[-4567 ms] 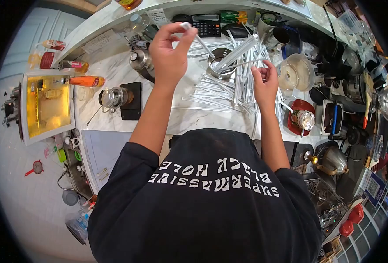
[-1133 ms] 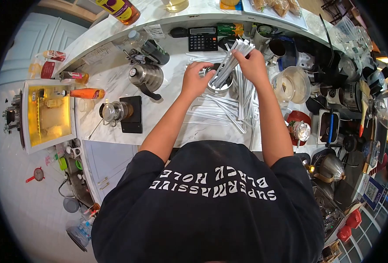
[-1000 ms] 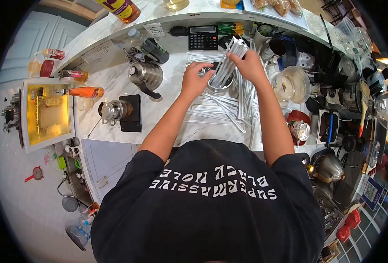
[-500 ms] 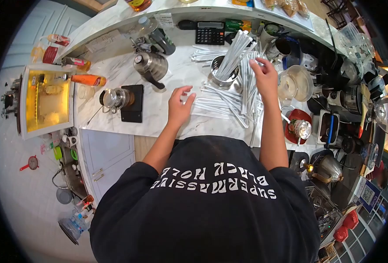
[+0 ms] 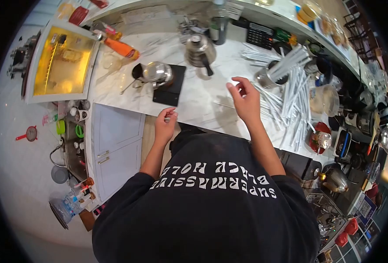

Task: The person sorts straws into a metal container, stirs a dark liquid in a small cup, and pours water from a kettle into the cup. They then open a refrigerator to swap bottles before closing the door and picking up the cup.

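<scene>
My right hand is open above the marble counter, thumb and fingers apart, with nothing in it. To its right lies a heap of paper-wrapped straws, and a metal cup full of more straws leans behind them. My left hand hovers at the counter's front edge, fingers loosely bent and apparently holding nothing. Just beyond it sits a black scale with a glass-and-metal coffee pot on its left part. A steel gooseneck kettle stands farther back between my hands.
An orange bottle lies at the back left, near a yellow-lit glass-front case. At the back are a dark bottle and a calculator. A clear plastic tub and a red tray are on the right.
My view has turned left, so the counter items appear farther right. My right hand has moved away from the straws to their left. My left hand has drawn back to the counter's edge near the scale.
</scene>
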`<state>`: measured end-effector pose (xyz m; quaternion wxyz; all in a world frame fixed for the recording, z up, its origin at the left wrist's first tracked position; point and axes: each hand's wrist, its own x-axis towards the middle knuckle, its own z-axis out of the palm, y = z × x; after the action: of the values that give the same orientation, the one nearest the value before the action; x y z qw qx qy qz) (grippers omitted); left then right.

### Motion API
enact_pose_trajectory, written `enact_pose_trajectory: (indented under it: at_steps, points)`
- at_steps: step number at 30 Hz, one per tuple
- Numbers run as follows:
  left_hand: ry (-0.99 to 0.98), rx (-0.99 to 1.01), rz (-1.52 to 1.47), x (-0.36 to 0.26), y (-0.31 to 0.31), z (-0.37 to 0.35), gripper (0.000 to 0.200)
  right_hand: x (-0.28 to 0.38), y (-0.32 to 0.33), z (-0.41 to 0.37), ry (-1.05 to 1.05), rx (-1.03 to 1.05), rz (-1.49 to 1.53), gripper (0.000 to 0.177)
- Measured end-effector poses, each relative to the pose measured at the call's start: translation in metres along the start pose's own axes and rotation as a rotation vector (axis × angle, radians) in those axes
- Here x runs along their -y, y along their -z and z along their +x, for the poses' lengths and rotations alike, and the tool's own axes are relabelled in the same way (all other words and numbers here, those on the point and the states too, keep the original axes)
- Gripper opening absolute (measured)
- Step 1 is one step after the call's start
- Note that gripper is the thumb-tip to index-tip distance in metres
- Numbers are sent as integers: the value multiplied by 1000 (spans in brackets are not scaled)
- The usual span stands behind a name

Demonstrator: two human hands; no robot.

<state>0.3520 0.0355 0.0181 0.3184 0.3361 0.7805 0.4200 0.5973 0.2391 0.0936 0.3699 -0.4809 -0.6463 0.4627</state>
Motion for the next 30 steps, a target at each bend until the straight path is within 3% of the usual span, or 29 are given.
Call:
enact_pose_trajectory:
  at_steps: [2, 5, 8, 13, 19, 26, 27, 30]
  points:
    - [-15, -40, -81, 14, 25, 13, 27, 26, -46, 0, 45, 98, -33, 32]
    - [-51, 8, -77, 10, 65, 30, 27, 58, -112, 5, 307, 79, -185, 38]
    - [-92, 78, -99, 13, 99, 51, 29, 86, -164, 11, 422, 61, -298, 46]
    - [-175, 236, -46, 30, 143, 90, 31, 96, -220, 24, 353, 135, -606, 67]
    - [-224, 376, -30, 27, 168, 106, 30, 99, -240, 34, 297, 184, -544, 62]
    - [-255, 386, -90, 25, 164, 102, 32, 108, -233, 32, 158, 175, -327, 60]
    - [-253, 380, -87, 26, 166, 102, 32, 106, -229, 32, 212, 128, -340, 59]
    - [-223, 360, -82, 27, 171, 101, 32, 79, -210, 30, 85, 66, -100, 58]
